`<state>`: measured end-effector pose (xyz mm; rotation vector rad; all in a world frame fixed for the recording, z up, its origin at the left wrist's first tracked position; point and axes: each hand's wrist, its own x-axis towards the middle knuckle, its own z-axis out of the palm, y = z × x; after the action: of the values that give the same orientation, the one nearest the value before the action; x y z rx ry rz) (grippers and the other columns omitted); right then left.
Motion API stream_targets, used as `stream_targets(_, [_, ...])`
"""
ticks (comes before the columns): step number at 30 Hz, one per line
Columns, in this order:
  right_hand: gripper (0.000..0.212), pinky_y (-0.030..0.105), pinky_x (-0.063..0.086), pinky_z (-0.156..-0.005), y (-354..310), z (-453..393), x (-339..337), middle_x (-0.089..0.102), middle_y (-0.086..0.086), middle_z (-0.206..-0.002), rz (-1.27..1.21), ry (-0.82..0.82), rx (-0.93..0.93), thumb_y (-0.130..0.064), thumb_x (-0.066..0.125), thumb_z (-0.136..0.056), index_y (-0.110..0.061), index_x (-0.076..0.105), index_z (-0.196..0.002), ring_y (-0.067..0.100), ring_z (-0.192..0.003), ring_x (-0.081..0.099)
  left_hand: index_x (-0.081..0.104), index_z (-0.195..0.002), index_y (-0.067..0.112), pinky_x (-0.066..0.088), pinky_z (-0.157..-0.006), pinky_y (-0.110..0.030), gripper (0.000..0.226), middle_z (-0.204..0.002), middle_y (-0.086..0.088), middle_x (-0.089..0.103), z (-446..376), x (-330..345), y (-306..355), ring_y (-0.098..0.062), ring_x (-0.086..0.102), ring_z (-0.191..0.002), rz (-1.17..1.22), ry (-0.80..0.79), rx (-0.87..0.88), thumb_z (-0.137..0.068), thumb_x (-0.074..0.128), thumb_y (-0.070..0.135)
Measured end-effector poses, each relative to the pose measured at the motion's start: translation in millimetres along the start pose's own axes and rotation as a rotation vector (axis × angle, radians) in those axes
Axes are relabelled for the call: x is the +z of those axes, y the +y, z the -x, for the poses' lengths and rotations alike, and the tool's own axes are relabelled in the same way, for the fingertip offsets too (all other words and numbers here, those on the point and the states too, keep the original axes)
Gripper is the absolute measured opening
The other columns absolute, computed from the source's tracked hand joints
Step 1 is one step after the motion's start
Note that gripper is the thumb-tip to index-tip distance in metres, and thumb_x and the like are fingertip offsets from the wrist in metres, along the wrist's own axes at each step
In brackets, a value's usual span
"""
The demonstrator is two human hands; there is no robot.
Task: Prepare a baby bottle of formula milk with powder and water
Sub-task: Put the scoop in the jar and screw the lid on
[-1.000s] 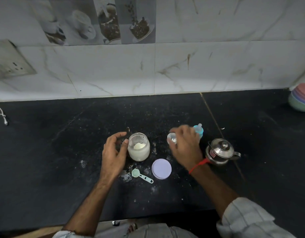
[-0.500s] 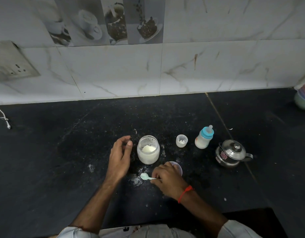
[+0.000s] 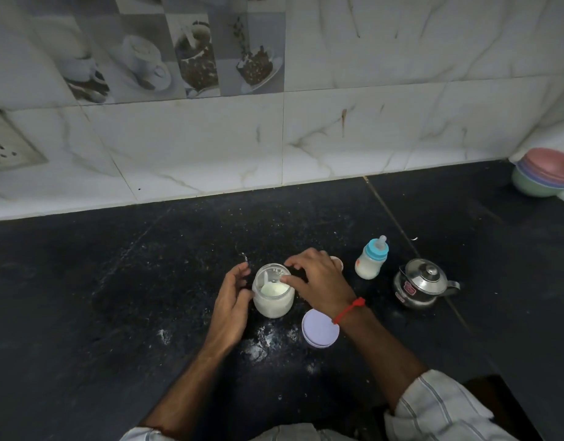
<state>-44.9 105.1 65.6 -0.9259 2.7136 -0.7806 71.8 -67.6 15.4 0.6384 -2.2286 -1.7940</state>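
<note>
An open glass jar of white powder stands on the black counter. My left hand cups the jar's left side, its thumb against the glass. My right hand hovers over the jar mouth with fingers spread and the thumb at the rim. The pale scoop leans inside the jar. A baby bottle with a blue collar and teat stands to the right, holding white liquid. A small clear cap peeks out behind my right hand.
The jar's lilac lid lies near my right wrist. A small steel kettle stands right of the bottle. Spilled powder dots the counter. Stacked bowls sit at the far right, a wall socket at the left.
My right hand left the bottle, picked the scoop off the counter and carried it to the jar mouth. The left hand closed in against the jar.
</note>
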Motion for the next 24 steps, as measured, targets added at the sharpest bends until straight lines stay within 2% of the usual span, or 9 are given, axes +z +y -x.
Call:
stream_targets(3, [0.041, 0.037, 0.041, -0.102, 18, 19, 10, 0.063, 0.000, -0.120, -0.038, 0.023, 0.070, -0.046, 0.068, -0.095, -0.024, 0.067, -0.129, 0.020, -0.117, 0.057, 0.027, -0.155, 0.047, 0.023, -0.126, -0.056, 0.083, -0.158, 0.023, 0.042, -2, 3, -9, -0.013, 0.038, -0.148, -0.188, -0.176, 0.004, -0.080, 0.061, 0.042])
stream_targets(6, [0.061, 0.042, 0.042, -0.107, 34, 51, 24, 0.053, 0.000, -0.135, 0.063, -0.133, 0.146, -0.060, 0.066, -0.090, -0.030, 0.055, -0.142, 0.024, -0.127, 0.047, 0.011, -0.162, 0.041, 0.014, -0.122, -0.048, 0.109, -0.162, 0.017, 0.035, -6, 13, -11, -0.013, 0.029, -0.150, -0.356, -0.206, 0.023, -0.076, 0.077, 0.057])
stream_targets(9, [0.088, 0.045, 0.032, -0.114, 44, 73, 38, 0.029, -0.001, -0.156, 0.253, -0.363, 0.182, -0.069, 0.066, -0.082, -0.040, 0.029, -0.156, 0.028, -0.139, 0.031, 0.017, -0.156, 0.047, 0.018, -0.121, -0.048, 0.112, -0.156, 0.013, 0.044, -12, 22, -10, -0.014, 0.035, -0.146, -0.361, -0.172, 0.037, -0.068, 0.082, 0.068])
stream_targets(12, [0.084, 0.046, 0.031, -0.114, 47, 82, 48, 0.021, 0.000, -0.163, 0.317, -0.340, 0.160, -0.057, 0.064, -0.088, -0.044, 0.020, -0.159, 0.029, -0.142, 0.029, 0.034, -0.142, 0.050, 0.033, -0.120, -0.053, 0.100, -0.139, 0.021, 0.057, -18, 24, -9, -0.011, 0.051, -0.136, -0.297, -0.136, 0.056, -0.058, 0.085, 0.070])
stream_targets(15, [0.081, 0.042, 0.035, -0.112, 48, 83, 45, 0.027, 0.001, -0.157, 0.264, -0.265, 0.148, -0.043, 0.062, -0.090, -0.045, 0.019, -0.159, 0.028, -0.135, 0.037, 0.043, -0.136, 0.049, 0.049, -0.111, -0.047, 0.094, -0.130, 0.022, 0.064, -18, 26, -5, -0.004, 0.061, -0.124, -0.213, -0.128, 0.089, -0.058, 0.093, 0.059])
stream_targets(17, [0.083, 0.038, 0.040, -0.112, 46, 82, 36, 0.030, 0.001, -0.150, 0.066, -0.150, 0.152, -0.038, 0.067, -0.088, -0.050, 0.022, -0.157, 0.025, -0.131, 0.042, 0.045, -0.136, 0.047, 0.053, -0.107, -0.042, 0.091, -0.130, 0.020, 0.064, -16, 28, -2, -0.002, 0.062, -0.121, -0.183, -0.118, 0.109, -0.061, 0.095, 0.052])
stream_targets(20, [0.067, 0.029, 0.049, -0.107, 34, 73, 14, 0.042, -0.003, -0.137, -0.434, 0.187, 0.185, -0.028, 0.079, -0.085, -0.049, 0.048, -0.141, 0.013, -0.123, 0.055, 0.046, -0.139, 0.041, 0.054, -0.106, -0.041, 0.091, -0.133, 0.017, 0.062, -14, 29, -1, -0.005, 0.061, -0.124, -0.177, -0.109, 0.151, -0.062, 0.095, 0.050])
stream_targets(22, [0.052, 0.032, 0.056, -0.101, 19, 64, -1, 0.057, 0.002, -0.128, -0.774, 0.340, 0.159, -0.017, 0.084, -0.083, -0.034, 0.056, -0.124, 0.015, -0.115, 0.066, 0.047, -0.138, 0.043, 0.053, -0.106, -0.039, 0.090, -0.136, 0.015, 0.059, -11, 31, 0, -0.006, 0.058, -0.126, -0.193, -0.120, 0.186, -0.062, 0.094, 0.052])
stream_targets(24, [0.042, 0.034, 0.059, -0.097, 4, 55, -11, 0.064, 0.002, -0.124, -0.952, 0.392, 0.124, -0.009, 0.084, -0.083, -0.021, 0.053, -0.110, 0.018, -0.116, 0.069, 0.046, -0.138, 0.045, 0.053, -0.104, -0.032, 0.089, -0.137, 0.013, 0.057, -8, 34, 3, -0.003, 0.057, -0.126, -0.213, -0.153, 0.216, -0.063, 0.094, 0.051])
